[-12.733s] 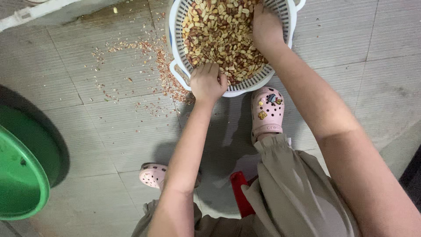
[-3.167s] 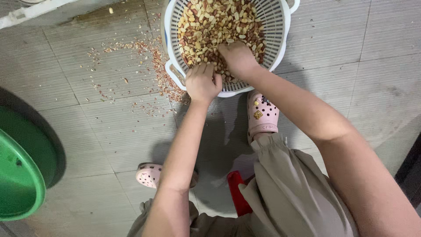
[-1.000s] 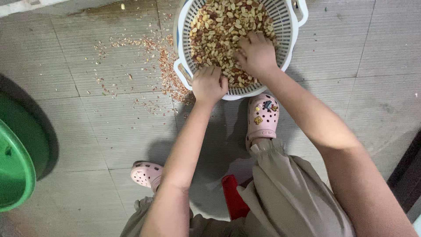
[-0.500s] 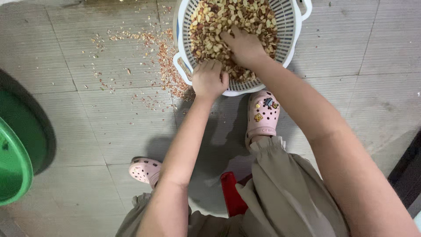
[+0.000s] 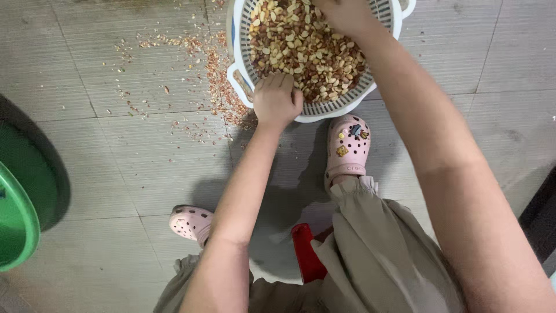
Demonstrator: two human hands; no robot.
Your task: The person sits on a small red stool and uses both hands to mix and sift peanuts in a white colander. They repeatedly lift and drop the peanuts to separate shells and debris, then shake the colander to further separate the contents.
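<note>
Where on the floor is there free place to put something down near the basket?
Bare tile lies between the green basin and the left forearm, and right of the white colander. Crowded: peanut skins litter its left side, and the left hand and pink clog fill its near rim.
</note>
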